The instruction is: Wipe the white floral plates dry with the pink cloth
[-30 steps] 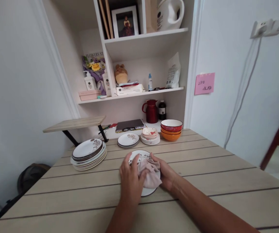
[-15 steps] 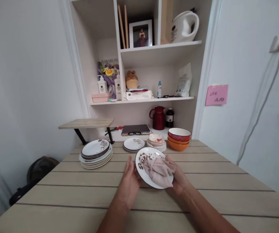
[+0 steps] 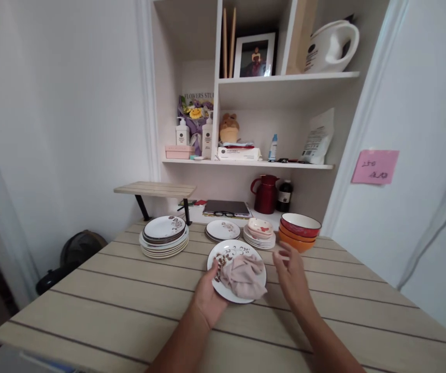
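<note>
A white plate with a brown flower pattern and dark rim is held up by my left hand. The left thumb presses on its rim while the other fingers are hidden underneath. On the plate lies a crumpled pink cloth. To the right, my right hand is apart from plate and cloth, its fingers bent and spread with nothing in them. Just behind that hand stands a stack of orange and red bowls.
A plate stack sits at the table's left, below a small raised wooden shelf. Further patterned plates lie behind the held plate. Small pink bowls rest on white saucers. A red jug stands behind.
My right hand has let go of the plate and cloth and moved off to the right. The left hand keeps the plate, its thumb now over the rim. The view has turned left.
</note>
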`<state>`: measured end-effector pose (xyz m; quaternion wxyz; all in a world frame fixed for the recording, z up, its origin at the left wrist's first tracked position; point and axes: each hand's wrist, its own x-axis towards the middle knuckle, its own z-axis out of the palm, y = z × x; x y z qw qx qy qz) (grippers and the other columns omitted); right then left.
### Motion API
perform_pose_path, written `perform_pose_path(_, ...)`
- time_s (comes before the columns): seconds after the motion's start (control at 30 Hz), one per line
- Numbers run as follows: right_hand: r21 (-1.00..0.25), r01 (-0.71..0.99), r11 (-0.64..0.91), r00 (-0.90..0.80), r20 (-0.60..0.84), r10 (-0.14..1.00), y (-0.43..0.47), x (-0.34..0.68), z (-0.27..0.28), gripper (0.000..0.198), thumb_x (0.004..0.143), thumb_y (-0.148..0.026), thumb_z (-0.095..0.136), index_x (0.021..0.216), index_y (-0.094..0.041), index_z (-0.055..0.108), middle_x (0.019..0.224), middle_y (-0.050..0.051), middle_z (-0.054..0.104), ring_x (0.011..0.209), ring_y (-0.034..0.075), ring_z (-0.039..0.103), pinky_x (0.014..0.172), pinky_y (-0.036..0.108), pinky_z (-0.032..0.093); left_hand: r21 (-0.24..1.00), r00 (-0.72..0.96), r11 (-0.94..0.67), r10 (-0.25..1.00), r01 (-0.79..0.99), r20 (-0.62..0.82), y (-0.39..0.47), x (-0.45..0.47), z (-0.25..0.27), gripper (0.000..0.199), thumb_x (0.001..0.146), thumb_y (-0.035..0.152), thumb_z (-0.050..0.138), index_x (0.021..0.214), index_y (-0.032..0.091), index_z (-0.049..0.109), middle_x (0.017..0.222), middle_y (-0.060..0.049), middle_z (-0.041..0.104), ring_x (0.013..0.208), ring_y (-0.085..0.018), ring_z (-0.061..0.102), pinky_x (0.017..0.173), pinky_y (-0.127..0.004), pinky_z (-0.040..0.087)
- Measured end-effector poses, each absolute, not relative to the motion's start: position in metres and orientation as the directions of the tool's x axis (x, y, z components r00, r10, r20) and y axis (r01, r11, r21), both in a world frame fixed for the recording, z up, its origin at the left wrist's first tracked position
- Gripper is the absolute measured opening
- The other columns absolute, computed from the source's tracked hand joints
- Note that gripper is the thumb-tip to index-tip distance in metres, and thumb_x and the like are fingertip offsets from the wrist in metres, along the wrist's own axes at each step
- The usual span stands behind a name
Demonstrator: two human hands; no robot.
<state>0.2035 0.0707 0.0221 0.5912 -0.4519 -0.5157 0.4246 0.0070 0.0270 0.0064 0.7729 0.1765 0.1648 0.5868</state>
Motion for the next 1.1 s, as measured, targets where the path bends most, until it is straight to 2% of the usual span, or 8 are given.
perform_pose_path(0.03, -0.929, 0.179, 0.323, 0.195, 0.355, 0.914, 0.068, 0.204, 0.025, 0.061, 0.080, -0.049, 0.059, 0.135, -0.025, 0.044, 0.106, 0.007, 0.062, 0.081, 0.022, 0.055, 0.075, 0.035, 0.044, 0.458, 0.228, 0.223, 0.973, -0.861, -0.045, 0.028, 0.005, 0.007, 0.050, 0.087, 0.039, 0.057, 0.130, 0.014, 0.054, 0.122, -0.014, 0.066, 0.116, -0.027, 0.059, 0.104, -0.046, 0.040)
perform_pose_path(0.1, -0.818, 0.419, 0.395, 0.087, 0.469, 0.879, 0.057, 0.198, 0.032, 0.056, 0.080, -0.049, 0.059, 0.131, -0.026, 0.051, 0.094, 0.004, 0.062, 0.073, 0.021, 0.053, 0.069, 0.034, 0.041, 0.452, 0.197, 0.198, 0.979, -0.870, -0.051, 0.029, 0.003, 0.006, 0.048, 0.087, 0.038, 0.057, 0.128, 0.013, 0.055, 0.121, -0.014, 0.066, 0.114, -0.027, 0.060, 0.102, -0.045, 0.041)
perform_pose_path(0.23, -0.616, 0.543, 0.571, -0.279, 0.509, 0.814, 0.034, 0.169, 0.035, 0.051, 0.084, -0.046, 0.054, 0.133, -0.033, 0.051, 0.102, 0.005, 0.062, 0.087, 0.024, 0.057, 0.077, 0.036, 0.042, 0.486, 0.223, 0.227, 0.973, -0.844, -0.068, 0.031, 0.002, -0.001, 0.045, 0.086, 0.039, 0.057, 0.122, 0.012, 0.060, 0.112, -0.014, 0.070, 0.106, -0.026, 0.064, 0.098, -0.042, 0.044)
perform_pose_path(0.33, -0.498, 0.610, 0.616, -0.417, 0.459, 0.784, 0.029, 0.158, 0.032, 0.042, 0.081, -0.044, 0.058, 0.121, -0.033, 0.061, 0.109, 0.008, 0.060, 0.097, 0.027, 0.056, 0.083, 0.039, 0.041, 0.501, 0.310, 0.306, 0.948, -0.809, -0.080, 0.032, 0.004, -0.004, 0.046, 0.087, 0.044, 0.056, 0.115, 0.009, 0.064, 0.108, -0.015, 0.071, 0.103, -0.027, 0.065, 0.094, -0.039, 0.046)
perform_pose_path(0.6, -0.592, 0.512, 0.623, -0.344, 0.523, 0.780, 0.033, 0.158, 0.023, 0.013, 0.081, -0.025, 0.054, 0.094, -0.024, 0.056, 0.096, 0.006, 0.060, 0.087, 0.023, 0.056, 0.077, 0.035, 0.045, 0.523, 0.429, 0.393, 0.901, -0.756, -0.058, 0.028, 0.011, 0.001, 0.051, 0.087, 0.050, 0.052, 0.114, 0.009, 0.065, 0.099, -0.014, 0.073, 0.100, -0.027, 0.067, 0.095, -0.039, 0.044)
perform_pose_path(0.73, -0.549, 0.505, 0.666, -0.337, 0.585, 0.738, 0.039, 0.157, 0.022, 0.009, 0.083, -0.020, 0.049, 0.086, -0.024, 0.057, 0.101, 0.008, 0.058, 0.090, 0.023, 0.054, 0.078, 0.035, 0.044, 0.550, 0.464, 0.414, 0.884, -0.725, -0.054, 0.026, 0.013, 0.002, 0.054, 0.086, 0.053, 0.052, 0.117, 0.010, 0.063, 0.098, -0.013, 0.074, 0.099, -0.027, 0.067, 0.096, -0.040, 0.043)
perform_pose_path(0.9, -0.551, 0.540, 0.636, -0.287, 0.590, 0.755, 0.050, 0.167, 0.023, 0.026, 0.086, -0.022, 0.046, 0.100, -0.027, 0.067, 0.109, 0.009, 0.054, 0.093, 0.024, 0.053, 0.079, 0.034, 0.042, 0.595, 0.507, 0.438, 0.860, -0.674, -0.059, 0.026, 0.014, 0.001, 0.057, 0.087, 0.054, 0.051, 0.121, 0.010, 0.060, 0.102, -0.014, 0.073, 0.100, -0.027, 0.067, 0.097, -0.039, 0.042)
perform_pose_path(1.1, -0.568, 0.599, 0.565, -0.242, 0.544, 0.804, 0.050, 0.173, 0.023, 0.034, 0.084, -0.029, 0.051, 0.113, -0.037, 0.068, 0.095, 0.005, 0.055, 0.071, 0.019, 0.047, 0.064, 0.029, 0.035, 0.601, 0.453, 0.380, 0.891, -0.703, -0.034, 0.024, 0.015, 0.003, 0.054, 0.087, 0.050, 0.053, 0.122, 0.010, 0.060, 0.102, -0.013, 0.073, 0.099, -0.027, 0.067, 0.098, -0.040, 0.041)
